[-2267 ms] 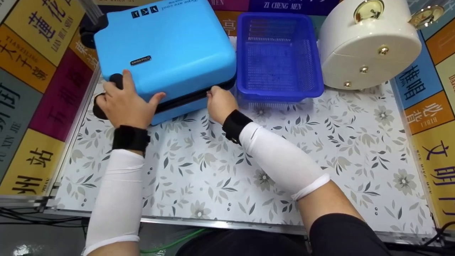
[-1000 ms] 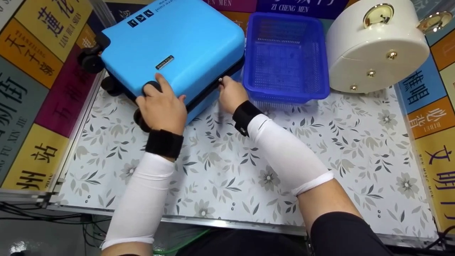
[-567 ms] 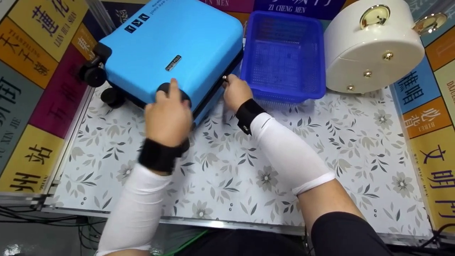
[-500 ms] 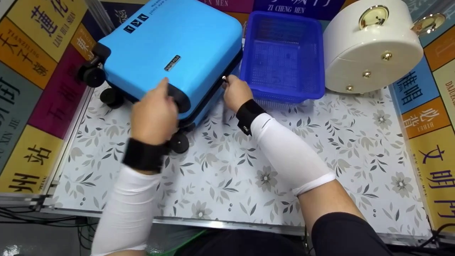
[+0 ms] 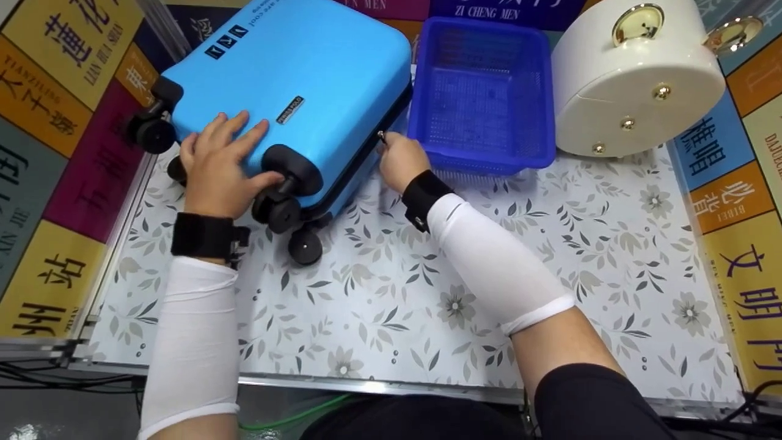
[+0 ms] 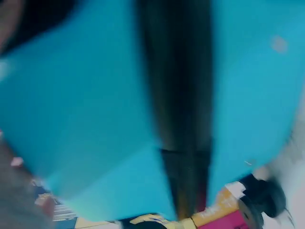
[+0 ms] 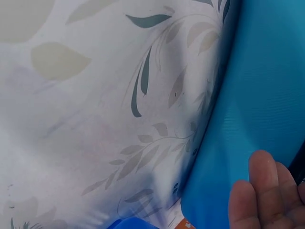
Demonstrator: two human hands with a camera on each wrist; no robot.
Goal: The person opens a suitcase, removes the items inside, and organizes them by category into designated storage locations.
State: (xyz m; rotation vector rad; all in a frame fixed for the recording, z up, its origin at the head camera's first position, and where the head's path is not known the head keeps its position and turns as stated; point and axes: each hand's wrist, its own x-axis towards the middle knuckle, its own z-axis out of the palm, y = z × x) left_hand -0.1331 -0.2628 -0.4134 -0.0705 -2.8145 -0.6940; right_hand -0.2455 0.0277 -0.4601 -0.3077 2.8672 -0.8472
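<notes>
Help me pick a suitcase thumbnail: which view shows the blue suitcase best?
Head view: it shows most of the blue suitcase, with nameplate and wheels, though cropped at the top. Left wrist: a blurred close-up of its shell. Right wrist: only part of one side, with the right hand in front.

White desk [image 5: 391,327], grey leaf-and-flower print running right out to the near edge! Toward the far left corner lies the blue wheeled suitcase [image 5: 330,73], at the far edge sits the blue plastic basket [image 5: 489,160], by the far right corner a glossy white case [image 5: 641,91]!
</notes>
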